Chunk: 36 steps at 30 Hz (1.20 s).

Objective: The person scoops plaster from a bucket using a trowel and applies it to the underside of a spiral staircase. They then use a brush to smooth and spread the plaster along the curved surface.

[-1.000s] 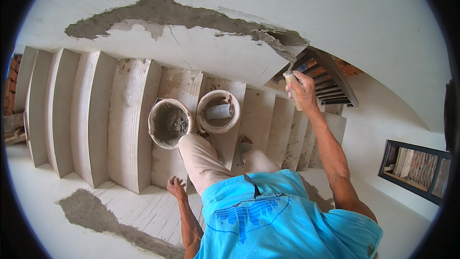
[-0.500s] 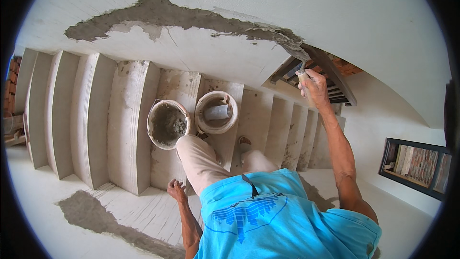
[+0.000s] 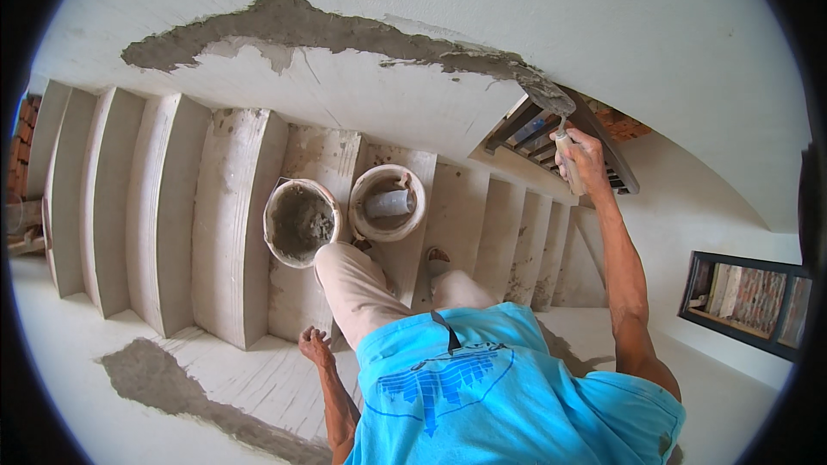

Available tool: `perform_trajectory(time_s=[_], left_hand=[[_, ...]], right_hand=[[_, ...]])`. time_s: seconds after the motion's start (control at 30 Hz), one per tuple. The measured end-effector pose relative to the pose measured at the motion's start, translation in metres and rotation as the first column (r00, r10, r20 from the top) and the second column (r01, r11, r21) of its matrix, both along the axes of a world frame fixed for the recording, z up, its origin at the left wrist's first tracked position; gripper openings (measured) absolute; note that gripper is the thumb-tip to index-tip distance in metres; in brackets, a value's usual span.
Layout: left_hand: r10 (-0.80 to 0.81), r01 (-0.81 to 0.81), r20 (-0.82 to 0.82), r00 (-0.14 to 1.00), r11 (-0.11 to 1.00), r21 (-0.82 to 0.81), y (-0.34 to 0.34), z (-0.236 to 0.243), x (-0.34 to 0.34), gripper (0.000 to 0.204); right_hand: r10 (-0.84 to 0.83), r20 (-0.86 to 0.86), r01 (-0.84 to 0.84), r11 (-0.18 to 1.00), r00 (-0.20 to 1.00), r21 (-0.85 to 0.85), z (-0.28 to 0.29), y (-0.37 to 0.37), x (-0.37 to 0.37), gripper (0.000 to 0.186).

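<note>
My right hand is closed round the wooden handle of a trowel. Its blade, smeared with grey mortar, lies against the wall at the right end of a long patch of wet mortar. My left hand hangs low over the stairs with its fingers curled, and nothing shows in it. In front of my knees a bucket holds grey mortar. Touching or close beside it on the right, a second bucket has a pale plastic cup lying inside.
Pale concrete steps run left and right past my legs. A dark slatted railing or frame fills the wall opening by the trowel. Another grey mortar patch marks the lower left wall. A dark-framed window is at right.
My right hand and the trowel have moved a little to the right and down along the mortar's end. The left hand and the buckets stay nearly as they were.
</note>
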<state>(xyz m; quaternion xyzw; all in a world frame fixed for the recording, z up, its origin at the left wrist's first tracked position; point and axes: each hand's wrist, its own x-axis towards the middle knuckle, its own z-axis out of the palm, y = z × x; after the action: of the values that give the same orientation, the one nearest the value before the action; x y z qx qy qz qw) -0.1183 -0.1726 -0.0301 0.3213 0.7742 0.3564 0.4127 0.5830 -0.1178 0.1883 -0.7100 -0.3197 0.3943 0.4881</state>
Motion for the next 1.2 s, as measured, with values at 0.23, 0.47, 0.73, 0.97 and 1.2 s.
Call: perform_trajectory(time_s=[0.23,0.47,0.73,0.97,1.2], left_hand=[[0.004,-0.004,-0.001,1.000,0.999,-0.034,-0.003,0.000,-0.002,0.043],[-0.026,0.026,0.011,1.000,0.999,-0.041,0.019,0.003,0.010,0.039],[-0.065,0.065,0.026,0.998,0.998,-0.005,0.037,0.009,0.013,0.036],[-0.052,0.052,0.033,0.998,0.999,-0.007,0.019,-0.002,0.000,0.039],[-0.047,0.049,0.025,0.999,0.996,-0.081,0.008,-0.007,0.006,0.039]], right_hand=[[-0.017,-0.034,0.017,1.000,0.999,-0.006,0.005,-0.022,-0.007,0.038],[0.092,0.007,-0.092,0.995,0.996,-0.032,0.016,0.003,-0.031,0.040],[0.095,0.022,-0.093,0.991,0.995,-0.091,0.016,0.015,0.005,0.034],[0.088,0.027,-0.082,0.983,0.996,-0.161,0.031,-0.010,0.010,0.036],[0.119,0.069,-0.111,0.988,0.991,-0.109,0.034,0.016,-0.016,0.040]])
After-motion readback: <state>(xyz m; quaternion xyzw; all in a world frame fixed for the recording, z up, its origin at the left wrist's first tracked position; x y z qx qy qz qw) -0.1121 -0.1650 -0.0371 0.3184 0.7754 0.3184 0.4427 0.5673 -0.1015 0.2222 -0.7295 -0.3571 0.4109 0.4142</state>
